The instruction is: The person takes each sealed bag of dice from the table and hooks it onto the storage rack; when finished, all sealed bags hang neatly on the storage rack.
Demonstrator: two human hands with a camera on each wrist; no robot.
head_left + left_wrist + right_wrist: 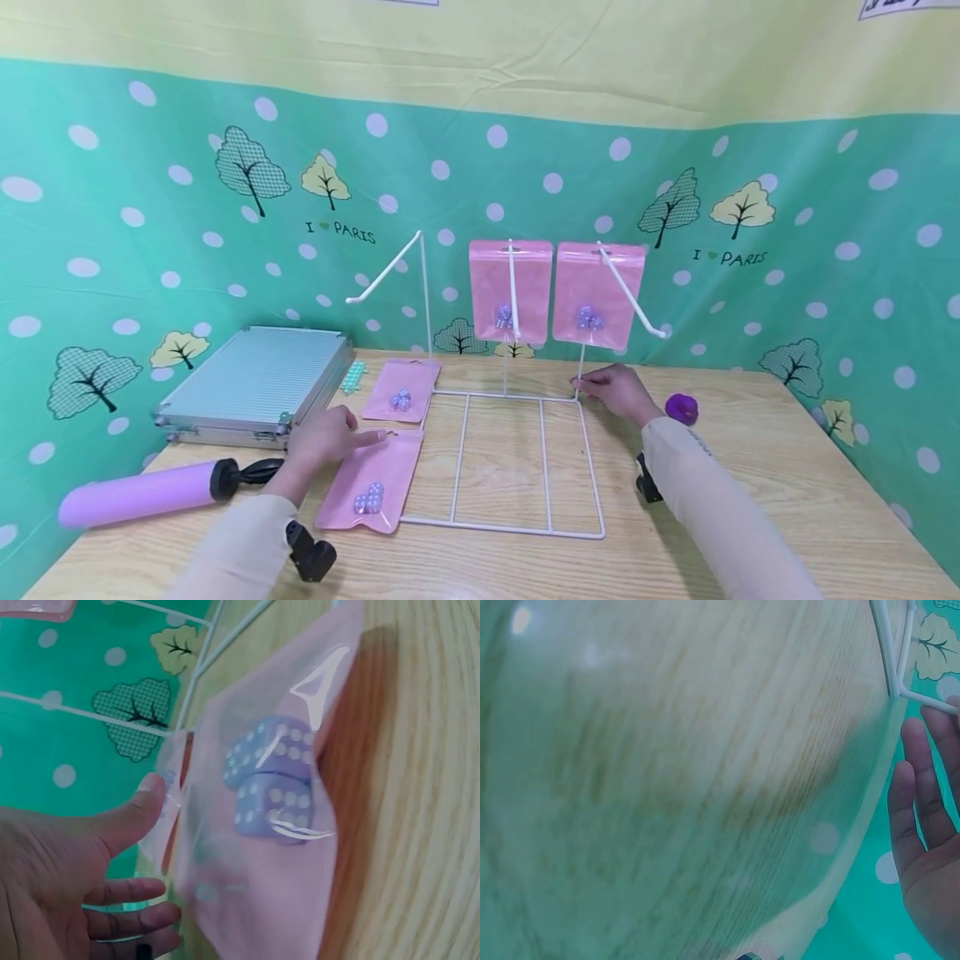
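The near pink pouch [370,486] lies flat on the bench [750,500], at nine o'clock of the wire rack [517,467]. It looks light, limp, slippery, with loose dice; best pinched by its top edge. Left hand [322,437] touches that edge with fingers extended; right hand [618,390] pinches the rack's upright.

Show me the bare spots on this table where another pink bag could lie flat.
Free: the table right of the wire rack, past the right hand and purple ball; also the front edge. Crowded: left side, with two pink bags, the left hand, case and pump.
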